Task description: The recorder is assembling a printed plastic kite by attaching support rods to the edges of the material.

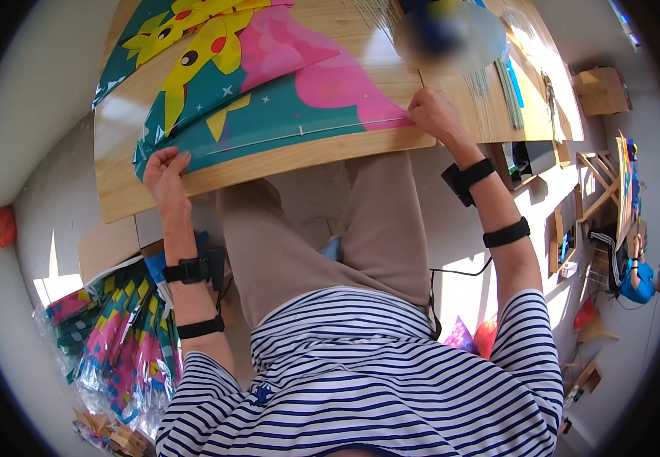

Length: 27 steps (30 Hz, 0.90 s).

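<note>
One kite (269,91) lies on one table (116,190). Left hand (164,169), fingers together, presses its corner; right hand (433,114) pinches one thin rod (307,131) at its tip

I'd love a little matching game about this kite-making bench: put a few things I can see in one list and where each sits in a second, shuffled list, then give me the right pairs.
Things:
1. left hand
2. right hand
3. thin white rod
4. bundle of wrapped kites

Places:
A. on the floor at the person's left
B. at the kite's pink tip
C. lying across the kite, between the hands
D. at the kite's teal corner, near the wooden table's front edge

Pairs: 1-D, 2-B, 3-C, 4-A
</note>
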Available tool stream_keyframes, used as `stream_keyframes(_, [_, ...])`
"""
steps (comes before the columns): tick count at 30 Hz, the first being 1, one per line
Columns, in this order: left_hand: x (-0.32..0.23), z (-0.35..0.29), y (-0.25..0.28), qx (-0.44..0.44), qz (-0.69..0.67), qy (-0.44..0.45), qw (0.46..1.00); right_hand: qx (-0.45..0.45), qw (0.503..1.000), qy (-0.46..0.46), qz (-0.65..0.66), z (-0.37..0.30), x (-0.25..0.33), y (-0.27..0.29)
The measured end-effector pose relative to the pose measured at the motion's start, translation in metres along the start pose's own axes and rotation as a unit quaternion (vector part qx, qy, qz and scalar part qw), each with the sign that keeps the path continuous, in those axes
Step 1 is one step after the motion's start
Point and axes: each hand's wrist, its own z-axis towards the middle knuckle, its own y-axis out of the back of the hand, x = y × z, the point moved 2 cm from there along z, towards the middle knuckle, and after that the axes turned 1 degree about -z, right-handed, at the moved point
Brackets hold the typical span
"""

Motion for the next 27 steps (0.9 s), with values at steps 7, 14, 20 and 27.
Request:
stream_keyframes(7, [0.0060, 0.0032, 0.0008, 0.006, 0.023, -0.005, 1.000, -0.020, 1.000, 0.002, -0.001, -0.0042, 0.0040, -0.0019])
stream_keyframes(14, [0.0058, 0.0023, -0.0029, -0.003, 0.027, -0.013, 1.000, -0.030, 1.000, 0.002, 0.000, -0.0028, 0.0029, -0.0042])
stream_keyframes(20, [0.0049, 0.0011, -0.0054, -0.010, 0.024, -0.008, 1.000, -0.023, 1.000, -0.013, -0.011, -0.0009, 0.0004, -0.0079])
stream_keyframes(27, [0.0054, 0.0013, -0.0056, -0.012, 0.025, -0.013, 1.000, -0.027, 1.000, -0.002, 0.002, -0.0048, 0.0042, -0.0047])
